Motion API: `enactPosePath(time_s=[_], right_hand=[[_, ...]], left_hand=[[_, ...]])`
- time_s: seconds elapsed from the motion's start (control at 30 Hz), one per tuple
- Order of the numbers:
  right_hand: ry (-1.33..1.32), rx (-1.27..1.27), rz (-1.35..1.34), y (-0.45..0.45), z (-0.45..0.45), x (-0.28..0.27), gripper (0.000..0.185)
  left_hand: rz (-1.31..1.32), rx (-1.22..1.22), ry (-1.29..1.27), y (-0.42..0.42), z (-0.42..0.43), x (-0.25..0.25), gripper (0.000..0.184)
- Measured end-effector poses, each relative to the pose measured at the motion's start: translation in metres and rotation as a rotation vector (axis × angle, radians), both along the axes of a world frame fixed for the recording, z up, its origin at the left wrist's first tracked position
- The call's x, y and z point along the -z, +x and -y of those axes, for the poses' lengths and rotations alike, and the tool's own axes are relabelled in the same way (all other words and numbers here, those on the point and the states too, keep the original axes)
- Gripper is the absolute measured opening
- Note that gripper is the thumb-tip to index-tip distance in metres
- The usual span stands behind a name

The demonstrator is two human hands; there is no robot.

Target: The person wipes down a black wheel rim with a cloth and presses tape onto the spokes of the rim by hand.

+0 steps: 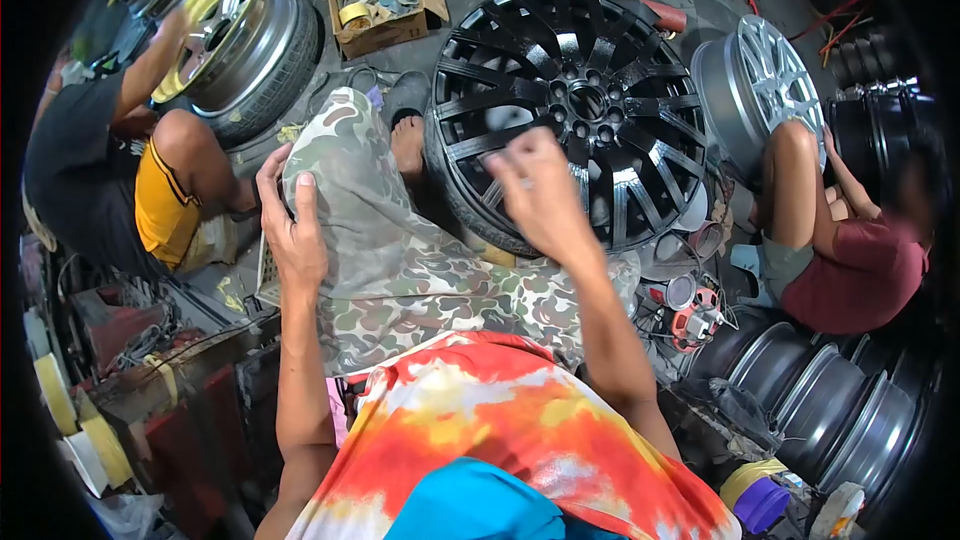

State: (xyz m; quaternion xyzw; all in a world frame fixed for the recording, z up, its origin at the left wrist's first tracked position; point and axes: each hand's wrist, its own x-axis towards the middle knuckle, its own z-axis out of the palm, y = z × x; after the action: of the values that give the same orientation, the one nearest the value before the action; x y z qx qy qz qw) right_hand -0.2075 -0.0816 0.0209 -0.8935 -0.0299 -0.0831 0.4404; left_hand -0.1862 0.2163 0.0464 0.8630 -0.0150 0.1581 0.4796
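Note:
A glossy black multi-spoke wheel rim lies face up in front of me, resting on a tire. My right hand is over its near left spokes, blurred by motion. The fingers of that hand are curled together; whatever they may hold is too smeared to make out. It is unclear whether they touch the spokes. My left hand rests on my knee in camouflage trousers, its fingers and thumb apart and holding nothing.
At left a person sits beside a yellow-lipped rim on a tire. A cardboard box of scraps stands ahead. Another person at right is near a silver rim. A red power tool and stacked rims lie nearby.

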Motion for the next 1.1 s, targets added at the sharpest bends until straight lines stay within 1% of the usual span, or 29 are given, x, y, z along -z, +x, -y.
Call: enactPosePath(time_s=[0.07, 0.13, 0.17, 0.2, 0.27, 0.3, 0.33, 0.4, 0.43, 0.47, 0.6, 0.63, 0.67, 0.73, 0.77, 0.8, 0.87, 0.9, 0.93, 1.0, 1.1], right_hand=[[-0.014, 0.113, 0.051, 0.0, 0.033, -0.006, 0.02], [-0.073, 0.141, 0.101, 0.0, 0.052, -0.012, 0.018], [-0.096, 0.088, 0.1, 0.002, 0.056, -0.011, 0.019], [-0.098, 0.091, 0.098, 0.003, 0.055, -0.006, 0.019], [-0.362, -0.262, 0.247, 0.008, 0.045, 0.003, 0.023], [-0.506, -0.4, 0.221, 0.005, 0.034, -0.006, 0.029], [-0.589, -0.455, 0.271, 0.004, 0.027, 0.002, 0.024], [-0.658, -0.462, 0.287, 0.02, 0.031, -0.006, 0.018], [-0.717, -0.401, 0.269, 0.031, 0.038, -0.006, 0.012], [-0.663, -0.371, 0.263, 0.039, 0.043, -0.008, 0.01], [-0.615, -0.541, 0.118, 0.03, 0.026, -0.013, 0.013], [-0.523, -0.561, 0.139, 0.026, 0.024, -0.007, 0.014], [-0.522, -0.56, 0.139, 0.024, 0.025, -0.002, 0.014], [-0.392, -0.405, 0.103, 0.023, 0.028, 0.0, 0.017], [-0.403, -0.294, 0.157, 0.017, 0.022, 0.003, 0.017], [-0.401, -0.282, 0.15, 0.009, 0.01, 0.007, 0.017], [-0.473, -0.083, 0.121, -0.008, -0.018, 0.023, 0.016], [-0.417, -0.01, 0.136, -0.013, -0.034, 0.034, 0.017], [-0.416, 0.063, 0.098, -0.012, -0.047, 0.031, 0.018], [-0.411, 0.147, 0.081, 0.0, -0.057, 0.035, 0.019], [-0.458, 0.142, 0.002, 0.01, -0.062, 0.032, 0.022]], left_hand=[[0.009, 0.007, -0.02, 0.0, -0.002, 0.001, 0.046], [0.009, 0.009, -0.011, 0.001, -0.003, 0.003, 0.045], [0.012, 0.017, -0.012, 0.001, -0.002, 0.002, 0.045], [0.014, 0.026, -0.014, 0.002, 0.0, 0.001, 0.045], [0.016, 0.044, -0.024, 0.004, 0.005, 0.0, 0.046], [0.02, 0.058, -0.031, 0.004, 0.008, -0.001, 0.046], [0.022, 0.048, -0.031, 0.004, 0.01, -0.002, 0.046], [0.024, 0.057, 0.009, 0.002, 0.014, -0.004, 0.046], [0.029, 0.06, 0.006, 0.002, 0.014, -0.003, 0.046], [0.023, 0.06, 0.007, 0.001, 0.014, -0.001, 0.046], [-0.002, 0.067, 0.009, 0.001, 0.015, -0.004, 0.046], [-0.027, 0.074, 0.01, 0.001, 0.015, -0.004, 0.045], [-0.027, 0.075, 0.011, 0.001, 0.014, -0.004, 0.045], [0.001, 0.046, -0.032, 0.002, 0.013, 0.0, 0.046], [-0.003, 0.054, -0.032, 0.002, 0.013, 0.0, 0.046], [-0.008, 0.054, -0.049, 0.002, 0.013, 0.0, 0.046], [-0.017, 0.072, -0.07, 0.004, 0.013, 0.001, 0.046], [-0.026, 0.092, -0.051, 0.005, 0.013, 0.001, 0.047], [-0.037, 0.106, -0.03, 0.006, 0.012, 0.001, 0.047], [-0.031, 0.115, -0.008, 0.009, 0.018, -0.002, 0.048], [-0.054, 0.146, -0.024, 0.012, 0.026, -0.005, 0.048]])
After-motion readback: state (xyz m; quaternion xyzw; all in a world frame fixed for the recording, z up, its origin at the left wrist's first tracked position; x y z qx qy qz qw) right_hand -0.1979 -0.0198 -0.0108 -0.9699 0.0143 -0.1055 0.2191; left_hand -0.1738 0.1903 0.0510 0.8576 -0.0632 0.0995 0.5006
